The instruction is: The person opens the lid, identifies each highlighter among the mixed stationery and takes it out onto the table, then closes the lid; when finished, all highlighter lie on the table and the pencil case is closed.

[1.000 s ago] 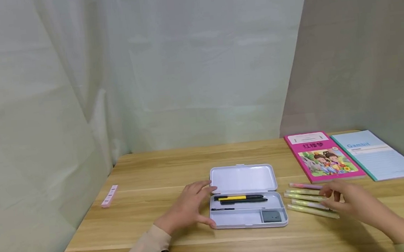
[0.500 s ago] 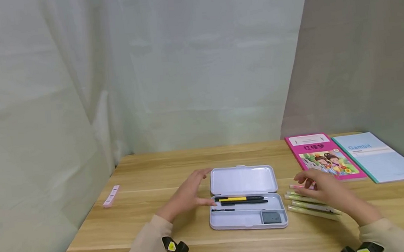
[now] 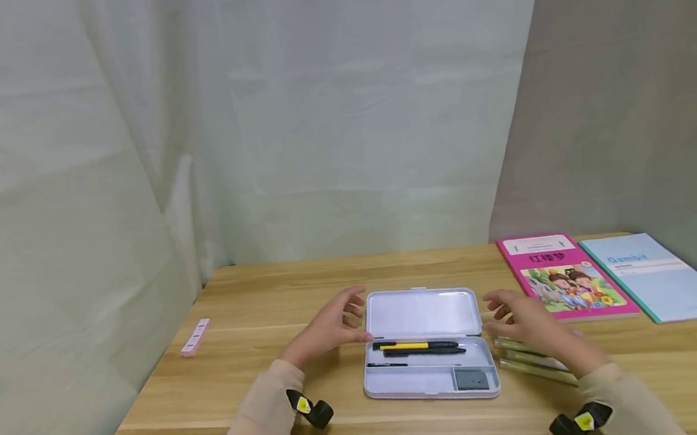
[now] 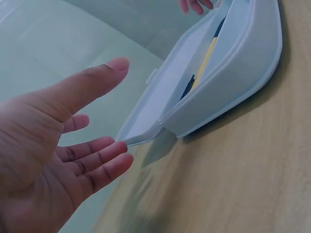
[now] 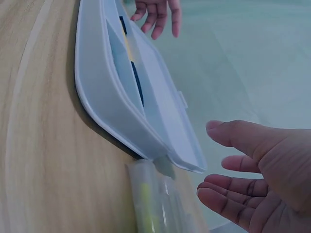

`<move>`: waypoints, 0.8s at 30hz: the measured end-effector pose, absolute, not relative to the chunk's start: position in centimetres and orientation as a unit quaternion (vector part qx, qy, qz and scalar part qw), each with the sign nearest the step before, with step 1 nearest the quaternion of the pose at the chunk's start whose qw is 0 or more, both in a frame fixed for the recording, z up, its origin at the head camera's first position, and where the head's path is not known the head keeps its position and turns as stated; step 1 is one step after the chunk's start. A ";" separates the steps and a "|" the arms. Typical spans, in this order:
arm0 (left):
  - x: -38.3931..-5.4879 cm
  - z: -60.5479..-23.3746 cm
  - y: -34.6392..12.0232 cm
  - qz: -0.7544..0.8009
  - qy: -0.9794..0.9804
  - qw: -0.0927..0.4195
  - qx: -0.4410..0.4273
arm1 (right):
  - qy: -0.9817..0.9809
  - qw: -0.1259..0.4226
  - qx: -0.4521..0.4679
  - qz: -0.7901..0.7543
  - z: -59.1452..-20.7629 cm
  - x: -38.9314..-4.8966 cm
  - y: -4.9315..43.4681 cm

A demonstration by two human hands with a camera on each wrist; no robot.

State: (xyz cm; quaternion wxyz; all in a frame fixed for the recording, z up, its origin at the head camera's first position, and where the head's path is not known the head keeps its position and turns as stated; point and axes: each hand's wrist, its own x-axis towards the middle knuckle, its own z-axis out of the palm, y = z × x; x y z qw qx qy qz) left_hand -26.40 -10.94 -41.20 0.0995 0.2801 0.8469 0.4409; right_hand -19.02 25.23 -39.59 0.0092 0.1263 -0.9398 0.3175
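A white pencil case [image 3: 409, 382] lies open on the table with its lid [image 3: 422, 313] folded back. Inside are a yellow-and-black pen [image 3: 413, 345], a black pen [image 3: 425, 352], a thin dark pen refill [image 3: 388, 365] and a grey block [image 3: 471, 379] in the front right compartment. My left hand [image 3: 328, 324] is beside the left edge, thumb and fingers spread; whether the fingertips touch the lid I cannot tell. At the other side my right hand [image 3: 522, 318] hovers by the lid's right edge, fingers loosely bent and holding nothing. Several pale yellow-green marker pens [image 3: 538, 360] lie partly hidden under it.
A pink picture-covered book [image 3: 568, 281] and a light blue notebook [image 3: 661, 278] lie at the back right of the wooden table [image 3: 304, 280]. Far to the left is a small pink-and-white strip [image 3: 195, 337]. Pale curtains [image 3: 354, 141] surround the table.
My right hand has moved left from the marker pens to the lid's right side. My left hand has shifted slightly up from the case's front left edge toward the lid.
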 end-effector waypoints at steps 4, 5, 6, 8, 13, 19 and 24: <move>-26.5 -41.4 -10.7 0.452 0.841 0.118 0.271 | -0.939 -0.009 0.123 0.322 -39.9 -19.2 24.8; -26.5 -41.5 -10.6 0.455 0.841 0.119 0.267 | -0.939 -0.015 0.121 0.323 -40.0 -19.2 24.7; -26.4 -41.5 -10.6 0.457 0.842 0.119 0.263 | -0.939 -0.020 0.117 0.324 -40.2 -19.2 24.6; -26.3 -41.6 -10.5 0.460 0.843 0.118 0.252 | -0.939 -0.026 0.112 0.324 -40.4 -19.3 24.4; -26.1 -42.1 -10.3 0.470 0.841 0.121 0.237 | -0.940 -0.016 0.121 0.318 -40.8 -19.3 24.1; -26.3 -42.9 -10.0 0.485 0.835 0.125 0.226 | -0.942 -0.015 0.126 0.311 -40.8 -19.3 23.8; -26.2 -43.1 -9.9 0.483 0.839 0.128 0.218 | -0.942 -0.014 0.123 0.313 -40.8 -19.3 23.8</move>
